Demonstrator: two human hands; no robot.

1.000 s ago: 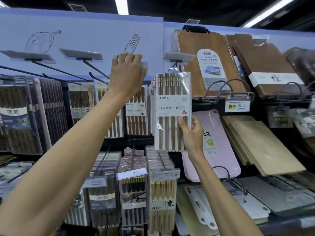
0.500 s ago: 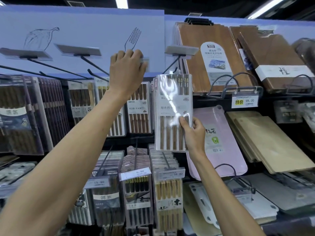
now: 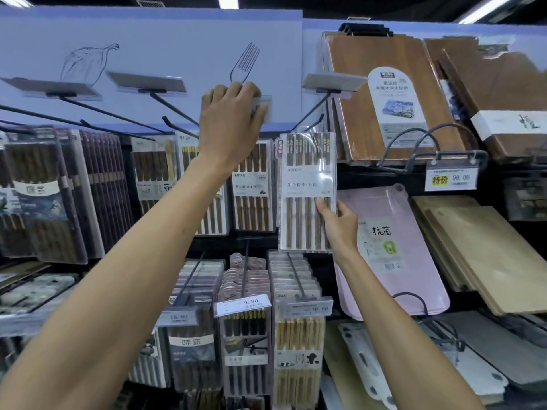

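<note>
A clear chopstick pack (image 3: pixel 306 190) is held upright before a shop display wall (image 3: pixel 148 54), at the right end of a row of similar packs (image 3: pixel 253 187). The right hand (image 3: pixel 337 223) has its fingers clamped on the pack's lower right edge. Higher up, the left hand (image 3: pixel 228 119) curls its fingers round a clear tag (image 3: pixel 264 110) at a hook's end. A pink board (image 3: pixel 393 261) and wooden boards (image 3: pixel 384 99) stand just to the right.

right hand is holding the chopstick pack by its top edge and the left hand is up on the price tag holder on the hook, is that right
Not quite. The head view shows the right hand pinching the chopstick pack at its lower right edge, not its top edge. The left hand is indeed up on the price tag holder on the hook.
</note>
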